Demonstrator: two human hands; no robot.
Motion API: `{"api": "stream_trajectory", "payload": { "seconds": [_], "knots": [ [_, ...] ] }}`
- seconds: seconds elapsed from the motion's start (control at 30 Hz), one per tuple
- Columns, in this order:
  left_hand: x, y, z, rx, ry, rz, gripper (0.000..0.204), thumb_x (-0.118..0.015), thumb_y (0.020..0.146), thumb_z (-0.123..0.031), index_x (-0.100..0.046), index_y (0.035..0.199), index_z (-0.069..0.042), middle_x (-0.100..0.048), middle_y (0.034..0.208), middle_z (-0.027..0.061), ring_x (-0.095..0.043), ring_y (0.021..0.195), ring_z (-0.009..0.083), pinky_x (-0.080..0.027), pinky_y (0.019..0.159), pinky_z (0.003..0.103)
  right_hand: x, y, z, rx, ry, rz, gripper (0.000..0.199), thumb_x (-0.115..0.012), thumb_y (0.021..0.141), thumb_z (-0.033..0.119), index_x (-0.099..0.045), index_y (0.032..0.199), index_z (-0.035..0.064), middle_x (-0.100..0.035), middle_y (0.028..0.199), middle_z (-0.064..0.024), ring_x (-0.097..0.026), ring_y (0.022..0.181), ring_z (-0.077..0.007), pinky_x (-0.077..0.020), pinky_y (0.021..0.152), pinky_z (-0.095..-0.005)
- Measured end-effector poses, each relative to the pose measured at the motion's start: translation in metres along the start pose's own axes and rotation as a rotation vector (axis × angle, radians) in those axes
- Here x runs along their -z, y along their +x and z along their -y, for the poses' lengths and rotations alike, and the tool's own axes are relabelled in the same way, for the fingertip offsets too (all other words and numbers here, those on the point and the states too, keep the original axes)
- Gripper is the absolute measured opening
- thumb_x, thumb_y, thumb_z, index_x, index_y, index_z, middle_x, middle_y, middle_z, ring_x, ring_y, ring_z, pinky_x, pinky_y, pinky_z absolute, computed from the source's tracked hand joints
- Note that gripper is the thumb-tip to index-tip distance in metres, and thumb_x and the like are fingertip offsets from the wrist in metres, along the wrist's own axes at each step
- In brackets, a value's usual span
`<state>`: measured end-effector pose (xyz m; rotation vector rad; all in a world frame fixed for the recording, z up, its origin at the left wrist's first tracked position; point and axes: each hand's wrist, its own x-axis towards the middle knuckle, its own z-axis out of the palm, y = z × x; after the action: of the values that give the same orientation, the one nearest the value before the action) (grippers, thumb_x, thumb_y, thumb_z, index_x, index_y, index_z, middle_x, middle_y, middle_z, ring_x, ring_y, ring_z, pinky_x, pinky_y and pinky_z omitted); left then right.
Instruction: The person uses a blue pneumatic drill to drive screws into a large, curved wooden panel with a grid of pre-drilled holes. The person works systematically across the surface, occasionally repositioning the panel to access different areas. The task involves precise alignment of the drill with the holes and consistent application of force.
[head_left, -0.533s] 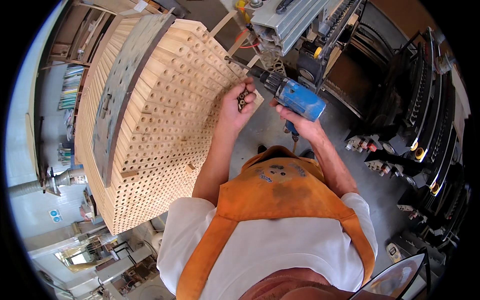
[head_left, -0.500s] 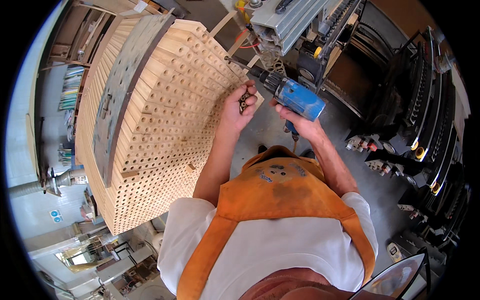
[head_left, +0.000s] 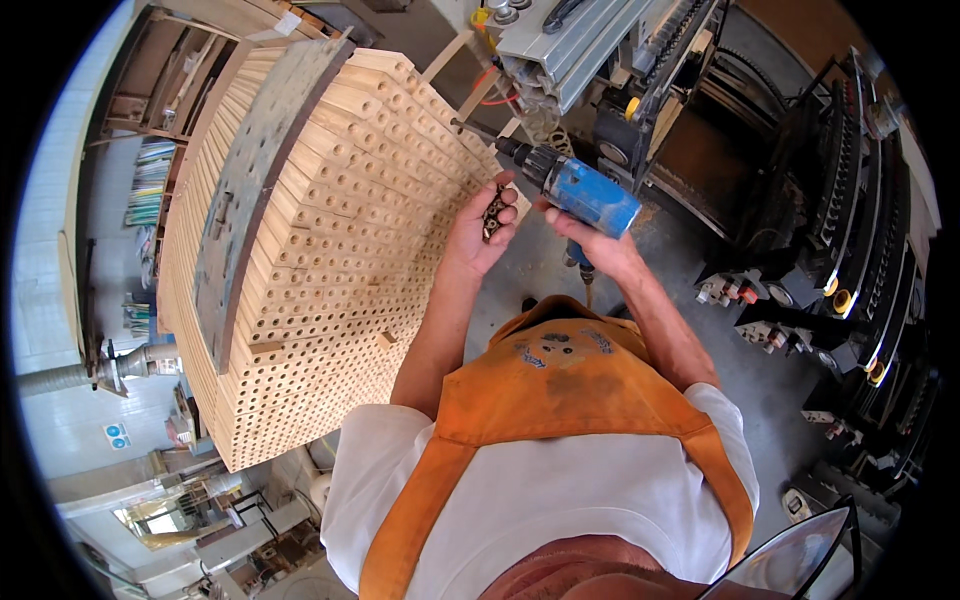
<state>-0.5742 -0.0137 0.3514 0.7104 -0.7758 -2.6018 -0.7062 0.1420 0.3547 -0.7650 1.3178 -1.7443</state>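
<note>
My right hand (head_left: 598, 246) is wrapped round the handle of a blue cordless drill (head_left: 590, 195). The drill's black chuck and long bit point up and left, the tip by the top right edge of a large stack of wooden pieces (head_left: 350, 200). Rows of round holes cover the stack's face. Curled round several small brass-coloured threaded inserts (head_left: 493, 215), my left hand (head_left: 472, 232) is close to the stack's right side. Whether the bit touches a hole I cannot tell.
A dark, worn board (head_left: 255, 180) lies across the stack's top. At the upper right stands a machine with an aluminium beam (head_left: 575, 45). Black machinery (head_left: 830, 250) lines the right side. Grey floor (head_left: 690, 330) shows between.
The fingers of my left hand have loosened a little, so more of the inserts show. My right hand and the drill have shifted slightly left and down.
</note>
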Motion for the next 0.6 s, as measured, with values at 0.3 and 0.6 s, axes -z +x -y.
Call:
{"api": "stream_trajectory", "payload": {
  "seconds": [0.3, 0.6],
  "knots": [
    [-0.014, 0.004, -0.038, -0.217, 0.054, -0.037, 0.026, -0.055, 0.096, -0.029, -0.056, 0.109, -0.006, -0.053, 0.081, -0.0024, -0.046, 0.062, 0.0059, -0.032, 0.041, 0.017, 0.025, -0.024, -0.009, 0.086, -0.026, 0.067, 0.035, -0.070, 0.085, 0.018, -0.061, 0.116, 0.0058, -0.068, 0.105, -0.0067, -0.061, 0.092, -0.0127, -0.0493, 0.071, -0.0266],
    [-0.030, 0.005, -0.036, -0.253, 0.237, 0.019, 0.028, -0.052, 0.097, -0.032, -0.055, 0.107, -0.006, -0.052, 0.080, -0.0010, -0.046, 0.062, 0.0068, -0.033, 0.041, 0.018, 0.048, -0.031, 0.002, -0.044, 0.135, 0.091, 0.032, -0.072, 0.082, 0.023, -0.064, 0.107, 0.0051, -0.067, 0.097, -0.0059, -0.060, 0.084, -0.0131, -0.0488, 0.068, -0.0265]
  ]
}}
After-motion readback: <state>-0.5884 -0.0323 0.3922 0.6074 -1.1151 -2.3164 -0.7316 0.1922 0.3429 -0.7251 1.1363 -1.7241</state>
